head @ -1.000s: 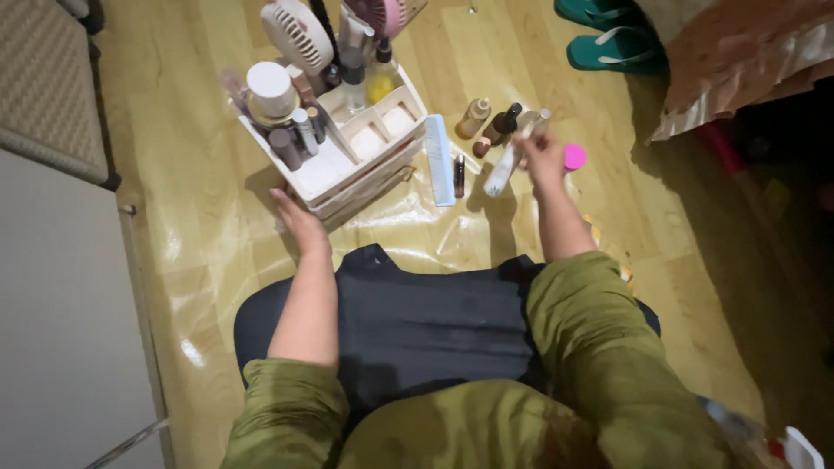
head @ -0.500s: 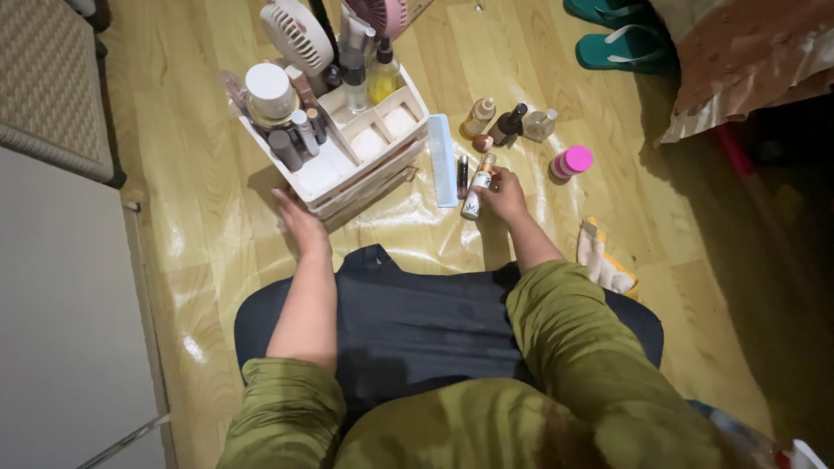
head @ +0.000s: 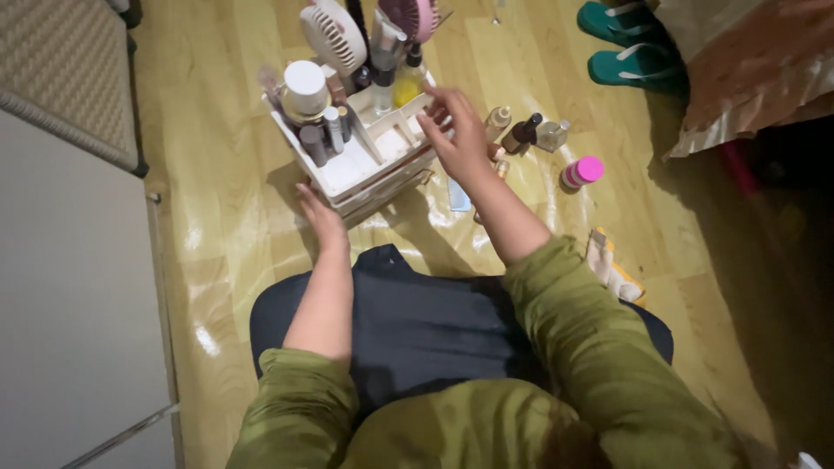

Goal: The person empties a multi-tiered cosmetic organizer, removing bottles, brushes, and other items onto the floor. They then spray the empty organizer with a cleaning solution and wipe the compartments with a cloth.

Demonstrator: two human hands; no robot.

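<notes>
While the person sat cross-legged on the wood floor:
Right hand [head: 460,139]: fingers spread wide and empty, over the near corner of the white organiser [head: 365,165].
Organiser: directly under and left of the fingertips — long side running diagonally.
Left hand [head: 320,213]: flat against the organiser's front base, holding nothing.
Change: half a second earlier the right hand gripped a small bottle by the blue comb [head: 458,196] — now released.

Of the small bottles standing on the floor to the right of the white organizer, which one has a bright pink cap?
The short bottle with the pink cap, standing farthest right, apart from the others; the dark bottle and the clear bottle beside it have no pink.
</notes>
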